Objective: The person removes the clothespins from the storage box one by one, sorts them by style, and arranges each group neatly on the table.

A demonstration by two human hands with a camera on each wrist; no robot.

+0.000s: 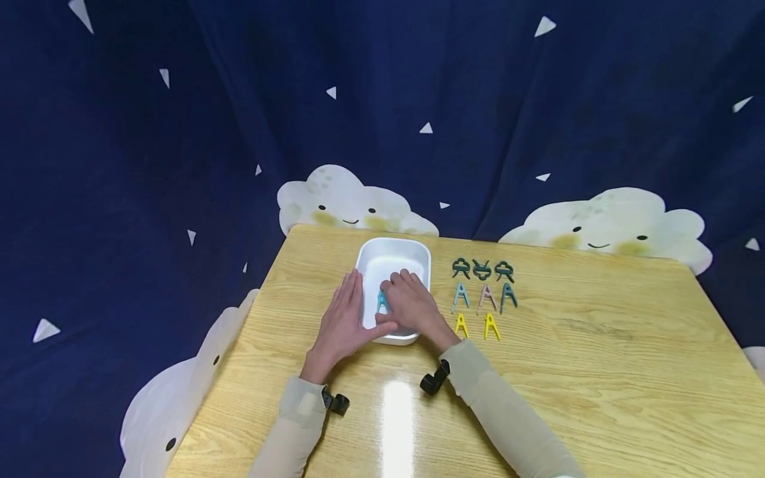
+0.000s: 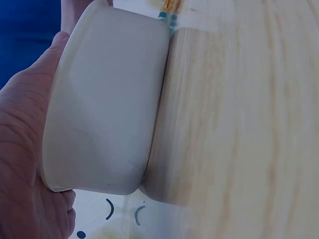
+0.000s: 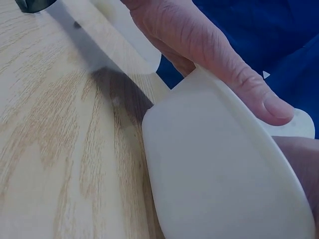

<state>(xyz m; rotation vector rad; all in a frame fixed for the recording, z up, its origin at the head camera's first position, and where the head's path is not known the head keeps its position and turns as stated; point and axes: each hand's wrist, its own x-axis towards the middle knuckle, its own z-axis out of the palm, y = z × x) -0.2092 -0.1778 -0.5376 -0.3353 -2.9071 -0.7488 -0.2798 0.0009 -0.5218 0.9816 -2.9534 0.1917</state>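
My left hand (image 1: 342, 320) lies along the left side of a white plastic tub (image 1: 424, 254), its fingers straight and its thumb stretched across the near rim. In the left wrist view, the palm presses against the tub's rim. My right hand (image 1: 412, 304) reaches down inside the tub, fingers bent. Right at its fingers is a light blue clothespin (image 1: 381, 302), partly covered by the hand. Whether the fingers pinch it is hidden in the head view. In the right wrist view, the tub's wall (image 3: 214, 164) hides the right fingers, and the left thumb (image 3: 276, 107) crosses the rim.
Right of the tub, clips lie in rows on the wooden table (image 1: 597, 372): dark green clips (image 1: 481, 269) at the back, blue, pink and dark teal clothespins (image 1: 509, 297) in the middle, yellow clothespins (image 1: 491, 326) in front. A dark blue curtain (image 1: 382, 153) hangs behind the table's far edge.
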